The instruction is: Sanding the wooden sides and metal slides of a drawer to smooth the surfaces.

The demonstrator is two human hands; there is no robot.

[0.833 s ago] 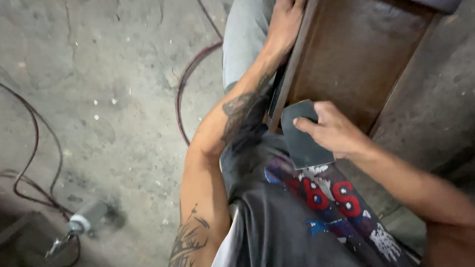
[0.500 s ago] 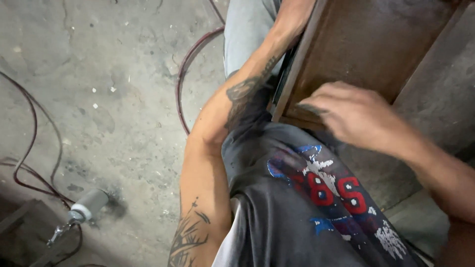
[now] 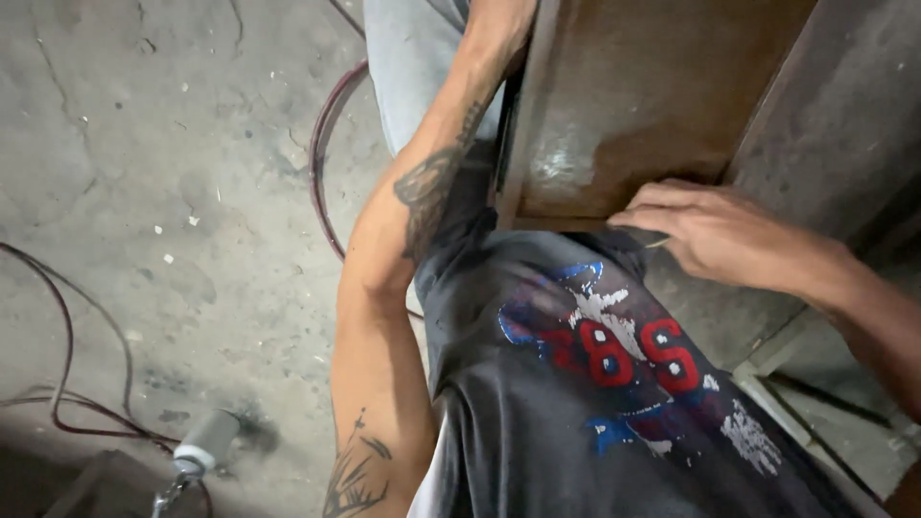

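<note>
A rusty brown metal piece (image 3: 624,105) rests against my lap, with a paler scuffed patch near its lower left corner. My left hand (image 3: 494,19) is cut off by the top edge and grips the piece's left rim; the tattooed forearm runs down from it. My right hand (image 3: 710,230) lies flat at the piece's near right corner, pressing a dark sheet of sandpaper against it. The sandpaper (image 3: 658,244) is almost wholly hidden under the fingers; only a thin sliver shows below them.
A grey metal beam (image 3: 844,115) runs along the right of the rusty piece. On the concrete floor a dark red hose (image 3: 319,173) loops at left, thin cables (image 3: 67,364) trail further left, and a grey cylindrical tool (image 3: 206,441) lies at bottom left.
My right hand has rubbed the sandpaper from the piece's near left corner across to its near right corner. The view has shifted, so my left hand is now mostly out of frame.
</note>
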